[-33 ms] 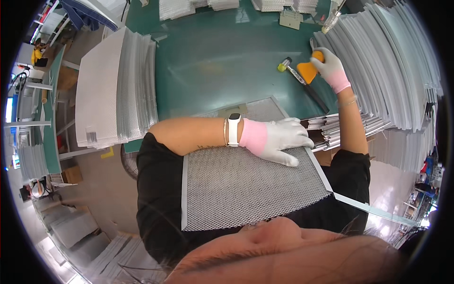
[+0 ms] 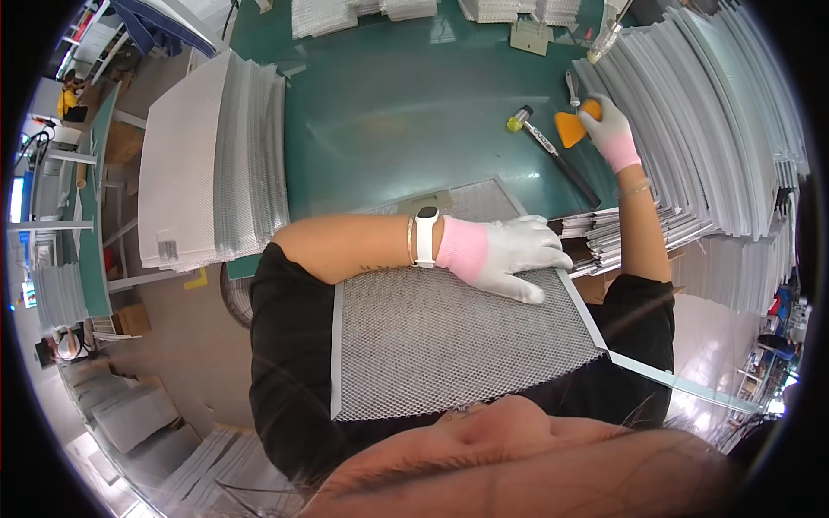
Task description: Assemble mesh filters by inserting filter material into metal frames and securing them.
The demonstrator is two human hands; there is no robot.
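Observation:
A grey metal mesh panel (image 2: 458,337) with thin metal edging lies in front of me, reaching onto the green table. Across its right part rests my left hand (image 2: 518,259), gloved in white with a pink cuff, fingers spread. From the panel's near right corner a pale metal strip (image 2: 682,382) sticks out to the right. My right hand (image 2: 611,125), gloved alike, is closed on the grip of an orange plastic scraper (image 2: 570,129) at the table's right side. Left of it lies a mallet (image 2: 553,147) with a black handle. A screwdriver (image 2: 572,89) with a pale handle lies just beyond the scraper.
Tall stacks of mesh panels stand at the left (image 2: 199,155) and right (image 2: 691,121) of the green table (image 2: 389,112). Metal edging strips (image 2: 630,237) are bundled beside my right forearm. More mesh pieces (image 2: 345,15) sit at the far edge. A person (image 2: 71,97) is far left.
My right hand has shifted slightly right and nearer with the scraper, so more of the screwdriver shows. My left hand and the mesh panel stay in place.

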